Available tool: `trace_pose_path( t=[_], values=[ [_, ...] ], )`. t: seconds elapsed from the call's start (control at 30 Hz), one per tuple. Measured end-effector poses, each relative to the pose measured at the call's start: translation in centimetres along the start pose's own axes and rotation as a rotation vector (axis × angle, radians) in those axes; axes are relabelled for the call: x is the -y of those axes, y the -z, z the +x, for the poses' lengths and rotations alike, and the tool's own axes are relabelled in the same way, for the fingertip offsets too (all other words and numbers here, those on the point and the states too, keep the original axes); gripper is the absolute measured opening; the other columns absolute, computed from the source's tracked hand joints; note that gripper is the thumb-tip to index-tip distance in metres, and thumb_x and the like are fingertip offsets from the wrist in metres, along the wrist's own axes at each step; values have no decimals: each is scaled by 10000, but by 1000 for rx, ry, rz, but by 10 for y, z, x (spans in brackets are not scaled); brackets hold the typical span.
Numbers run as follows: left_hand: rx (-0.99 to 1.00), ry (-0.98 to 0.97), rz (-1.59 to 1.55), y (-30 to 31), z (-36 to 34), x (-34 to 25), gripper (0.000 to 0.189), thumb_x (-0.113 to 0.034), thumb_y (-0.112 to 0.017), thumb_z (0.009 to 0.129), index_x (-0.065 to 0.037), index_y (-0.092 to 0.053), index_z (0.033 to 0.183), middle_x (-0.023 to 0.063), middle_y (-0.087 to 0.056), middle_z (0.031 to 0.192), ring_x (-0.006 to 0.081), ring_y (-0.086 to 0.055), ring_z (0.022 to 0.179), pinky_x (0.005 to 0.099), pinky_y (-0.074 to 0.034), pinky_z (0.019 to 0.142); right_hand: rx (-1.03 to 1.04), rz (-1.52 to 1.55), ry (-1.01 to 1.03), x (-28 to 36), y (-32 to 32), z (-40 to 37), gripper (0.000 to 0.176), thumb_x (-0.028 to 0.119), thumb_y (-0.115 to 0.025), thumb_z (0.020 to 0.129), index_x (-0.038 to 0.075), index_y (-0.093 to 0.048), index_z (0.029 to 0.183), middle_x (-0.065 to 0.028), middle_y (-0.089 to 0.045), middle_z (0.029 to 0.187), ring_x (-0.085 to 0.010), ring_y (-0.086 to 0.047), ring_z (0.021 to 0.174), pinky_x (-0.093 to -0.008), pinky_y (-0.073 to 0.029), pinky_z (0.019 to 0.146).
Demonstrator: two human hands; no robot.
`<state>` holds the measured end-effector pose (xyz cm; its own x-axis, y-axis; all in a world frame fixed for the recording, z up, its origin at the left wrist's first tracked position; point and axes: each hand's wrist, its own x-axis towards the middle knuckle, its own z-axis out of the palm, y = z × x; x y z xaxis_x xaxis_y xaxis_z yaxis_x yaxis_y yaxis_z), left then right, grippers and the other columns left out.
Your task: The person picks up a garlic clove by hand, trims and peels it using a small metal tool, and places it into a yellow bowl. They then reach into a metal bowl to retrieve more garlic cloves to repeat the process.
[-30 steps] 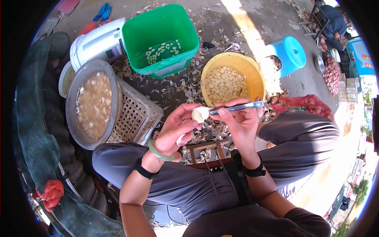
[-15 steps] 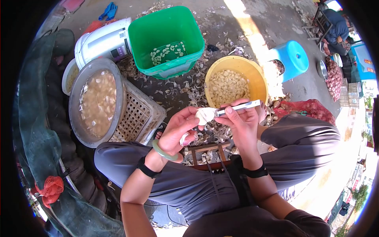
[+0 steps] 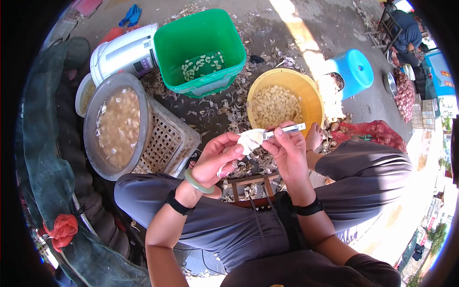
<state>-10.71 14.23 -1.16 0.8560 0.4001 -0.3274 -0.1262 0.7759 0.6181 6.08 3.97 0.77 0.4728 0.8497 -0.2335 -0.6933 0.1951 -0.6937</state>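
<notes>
"In the head view, what do we grasp?"
"Our left hand (image 3: 211, 161) pinches garlic (image 3: 250, 140); our right hand (image 3: 290, 157) grips a knife (image 3: 295, 128) against it."
"Where do we hold them?"
"Just on our side of the yellow basin (image 3: 313, 103)."

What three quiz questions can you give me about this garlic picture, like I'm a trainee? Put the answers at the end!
1. Multiple choice: which hand holds the slim metal tool?
A) left
B) right
C) neither

2. True or false: the yellow basin holds more garlic cloves than the green tub.

3. Fill in: the left wrist wears a black band and a pale green ____.

Key:
1. B, the right hand.
2. True.
3. Bangle.
</notes>
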Motion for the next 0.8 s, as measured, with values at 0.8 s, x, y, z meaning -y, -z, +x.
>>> trace_pose_path(
  t=[0.8],
  values=[
    [11, 52, 97, -4, 6, -6, 328, -205, -544, 959, -26, -514, 1232, 102, -631, 1079, 39, -520, 737, 127, -321, 410, -73, -97, 131, 16, 13, 8, 98, 8, -583, 897, -7, -544, 986, -164, -652, 982, -231, -684, 823, -342, -604, 734]
  ],
)
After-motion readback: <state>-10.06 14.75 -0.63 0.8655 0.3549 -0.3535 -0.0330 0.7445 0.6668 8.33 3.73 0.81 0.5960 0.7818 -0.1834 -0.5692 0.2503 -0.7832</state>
